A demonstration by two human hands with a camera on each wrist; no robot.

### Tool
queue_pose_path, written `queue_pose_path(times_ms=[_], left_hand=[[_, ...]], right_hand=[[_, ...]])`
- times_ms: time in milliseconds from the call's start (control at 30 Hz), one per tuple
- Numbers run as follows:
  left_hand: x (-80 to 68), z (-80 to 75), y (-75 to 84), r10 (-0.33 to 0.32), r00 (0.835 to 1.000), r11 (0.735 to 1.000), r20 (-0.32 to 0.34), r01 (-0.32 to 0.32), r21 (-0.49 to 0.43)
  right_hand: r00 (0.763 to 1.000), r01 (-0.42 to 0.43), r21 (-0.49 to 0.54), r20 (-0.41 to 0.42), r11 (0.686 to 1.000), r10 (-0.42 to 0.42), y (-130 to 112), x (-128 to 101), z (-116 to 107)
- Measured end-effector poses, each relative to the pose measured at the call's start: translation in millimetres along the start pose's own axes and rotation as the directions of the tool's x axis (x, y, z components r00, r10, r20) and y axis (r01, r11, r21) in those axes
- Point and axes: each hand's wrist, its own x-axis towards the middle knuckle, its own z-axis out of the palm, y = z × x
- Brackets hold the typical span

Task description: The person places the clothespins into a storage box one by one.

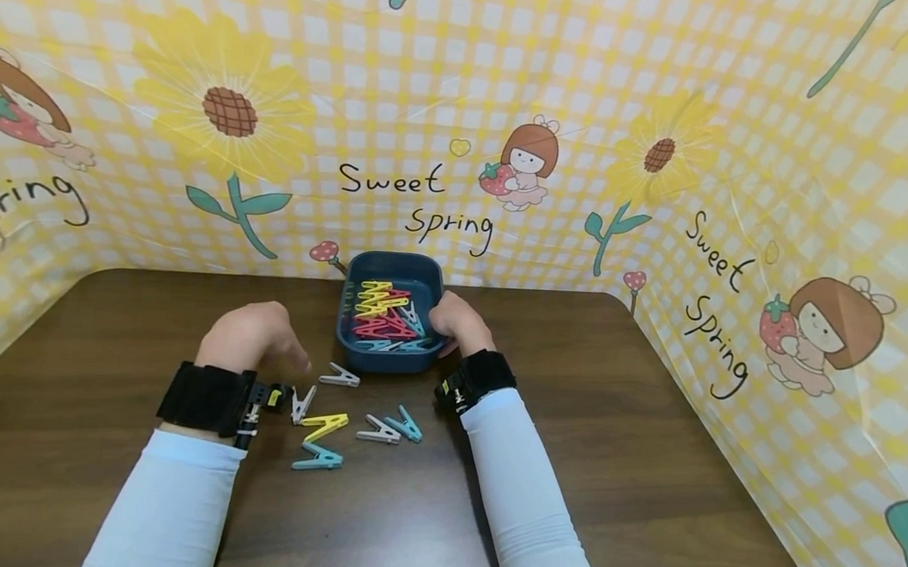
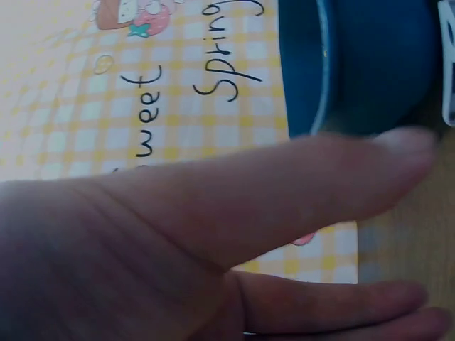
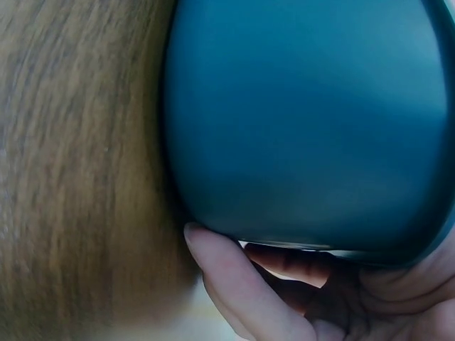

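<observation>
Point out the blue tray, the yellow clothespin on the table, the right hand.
blue tray (image 1: 426,272): head view, far right rim.
yellow clothespin (image 1: 325,426): head view, mid body.
right hand (image 1: 459,321): head view, back of hand.

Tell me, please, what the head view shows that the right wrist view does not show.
Only the head view shows the left hand, open and holding nothing, the loose clothespins on the table, the clothespins inside the tray and the yellow backdrop. Only the right wrist view shows the fingers curled against the tray's outer wall, close up. Both show the blue tray, the right hand and the wooden table.
</observation>
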Motion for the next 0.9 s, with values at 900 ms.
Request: queue_pose_path(times_ms=[900], left_hand=[[25.2,37.5,16.7,-0.128,0.990,0.980,0.059,0.117,0.161]], right_hand=[[1.000,-0.003,-0.011,0.002,1.000,0.003,-5,-21,-2]])
